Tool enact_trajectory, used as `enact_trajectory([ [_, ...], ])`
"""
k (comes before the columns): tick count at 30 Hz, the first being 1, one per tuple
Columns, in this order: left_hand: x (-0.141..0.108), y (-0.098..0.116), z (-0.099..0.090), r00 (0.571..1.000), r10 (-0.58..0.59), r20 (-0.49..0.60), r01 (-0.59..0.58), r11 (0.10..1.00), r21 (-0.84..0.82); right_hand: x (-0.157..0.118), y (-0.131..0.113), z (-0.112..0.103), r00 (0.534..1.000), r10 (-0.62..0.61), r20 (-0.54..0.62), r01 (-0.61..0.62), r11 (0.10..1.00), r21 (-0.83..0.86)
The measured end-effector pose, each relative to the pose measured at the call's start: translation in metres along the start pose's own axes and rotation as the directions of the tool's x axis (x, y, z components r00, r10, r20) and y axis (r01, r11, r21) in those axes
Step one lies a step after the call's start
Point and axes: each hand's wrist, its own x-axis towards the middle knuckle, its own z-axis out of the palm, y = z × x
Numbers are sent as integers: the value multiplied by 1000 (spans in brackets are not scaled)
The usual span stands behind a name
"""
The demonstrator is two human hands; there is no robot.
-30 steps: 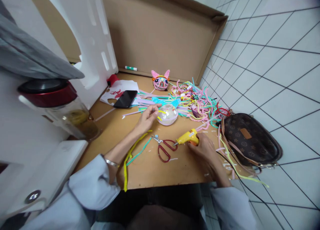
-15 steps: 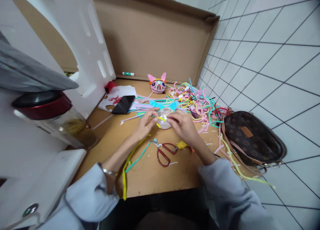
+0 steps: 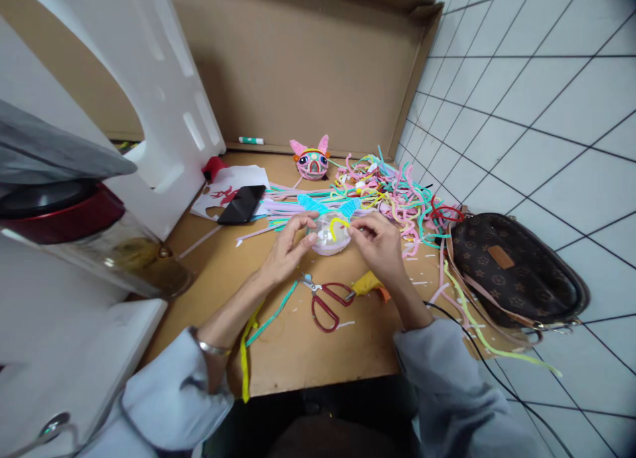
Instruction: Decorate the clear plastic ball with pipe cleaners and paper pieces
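Note:
My right hand [image 3: 378, 244] pinches one end of a short, curved yellow pipe cleaner [image 3: 338, 221], which arcs in front of a clear plastic ball [image 3: 328, 244]. Two light-blue pipe-cleaner ears [image 3: 350, 208] stand up from the top of the ball, and its underside looks pale lilac. At the ball's left side is my left hand [image 3: 287, 251], thumb and fingers apart; whether its fingertips touch the ball I cannot tell. Below the hands lie red-handled scissors [image 3: 325, 305]. A yellow glue gun [image 3: 368, 284] is partly hidden by my right wrist.
Behind the ball sit a finished pink-eared ball figure [image 3: 312, 165] and a tangle of pipe cleaners [image 3: 392, 196]. A phone [image 3: 242, 205] lies on paper at left, near a glass jar [image 3: 134, 252]. A brown handbag [image 3: 521, 272] and black cable [image 3: 489, 368] are right.
The yellow strip has passed from between both hands to my right hand alone, curving up. My left fingers have spread away from it. More black cable shows at right.

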Motion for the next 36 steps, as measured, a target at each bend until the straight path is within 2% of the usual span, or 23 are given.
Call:
enact_trajectory([
  [3, 0, -2, -1, 1000, 2, -9, -2, 1000, 3, 3, 13, -6, 982, 187, -6, -180, 953, 244],
  [7, 0, -4, 0, 1000, -5, -25, 5, 1000, 10, 3, 18, -4, 954, 298, 46, -293, 884, 364],
  [11, 0, -7, 0, 999, 3, -38, -2, 1000, 27, -1, 17, 5, 944, 317, 89, -326, 865, 381],
  [18, 1, -9, 2, 999, 16, -39, -13, 997, 75, -5, 18, 13, 949, 293, 114, -315, 871, 378],
  [25, 1, -10, 5, 999, 0, -49, 1, 999, 32, -8, 16, 16, 943, 294, 153, -331, 866, 375],
  [36, -1, -4, 8, 999, -12, -48, 13, 999, 33, -15, 9, 23, 942, 321, 93, -334, 898, 287],
])
